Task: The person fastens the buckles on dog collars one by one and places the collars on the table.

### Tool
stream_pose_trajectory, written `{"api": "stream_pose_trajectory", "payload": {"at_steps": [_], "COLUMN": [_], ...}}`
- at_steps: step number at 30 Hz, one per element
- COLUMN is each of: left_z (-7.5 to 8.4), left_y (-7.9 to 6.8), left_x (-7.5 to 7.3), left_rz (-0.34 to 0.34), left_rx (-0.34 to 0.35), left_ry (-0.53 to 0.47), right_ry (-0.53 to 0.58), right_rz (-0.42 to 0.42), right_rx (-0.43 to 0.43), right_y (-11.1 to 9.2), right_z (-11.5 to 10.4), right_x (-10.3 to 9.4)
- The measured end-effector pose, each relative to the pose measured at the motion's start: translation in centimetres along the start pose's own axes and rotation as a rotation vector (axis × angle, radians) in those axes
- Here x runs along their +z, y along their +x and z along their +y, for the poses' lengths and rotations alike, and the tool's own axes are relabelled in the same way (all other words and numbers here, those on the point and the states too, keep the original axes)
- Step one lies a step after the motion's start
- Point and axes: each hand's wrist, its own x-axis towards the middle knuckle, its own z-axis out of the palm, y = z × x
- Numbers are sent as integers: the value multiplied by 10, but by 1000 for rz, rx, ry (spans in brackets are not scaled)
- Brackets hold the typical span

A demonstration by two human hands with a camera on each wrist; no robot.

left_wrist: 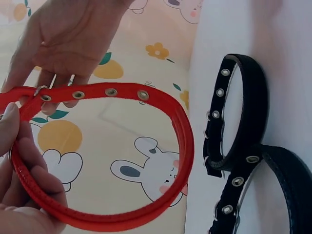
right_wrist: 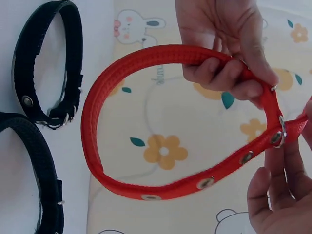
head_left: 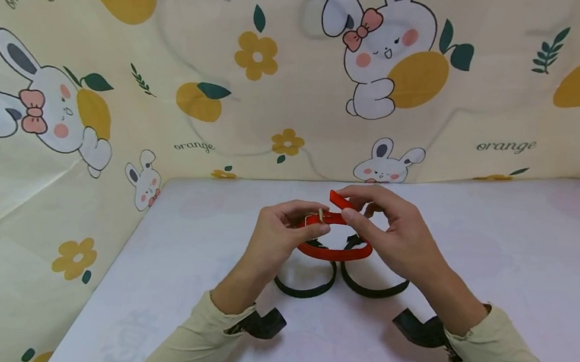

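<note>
A red collar with metal eyelets is held up in a loop above the table, its strap passed through the buckle. My left hand grips it beside the buckle, fingers curled round the band. On the other side my right hand pinches the free end of the strap between thumb and fingers. Both wrist views show several eyelets along the band. Beyond and below the loop lie two black collars, each fastened into a ring, side by side on the table.
The white table reaches back to a cream cloth printed with rabbits, oranges and flowers. Another such cloth hangs along the left side. Black straps sit at both wrists, by the sleeve cuffs.
</note>
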Motion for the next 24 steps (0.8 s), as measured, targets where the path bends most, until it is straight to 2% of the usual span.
{"api": "stream_pose_trajectory", "payload": {"at_steps": [6,11,16,24], "left_z": [1,1,0,0], "left_y": [1,3,1,-1], "left_x": [0,0,0,-1], "left_rz": [4,17,37,54], "left_rx": [-9,-6,10,20], "left_ry": [-79,-99,-95,-109], "right_ry": [33,60,17,-44], "right_rz": [-2,-27,-36,-25], "right_rx": [7,64,100,80], "right_y": [0,1,1,1], "right_z": [-1,-3,-4,-6], "right_x": [-3,-2,0,4]}}
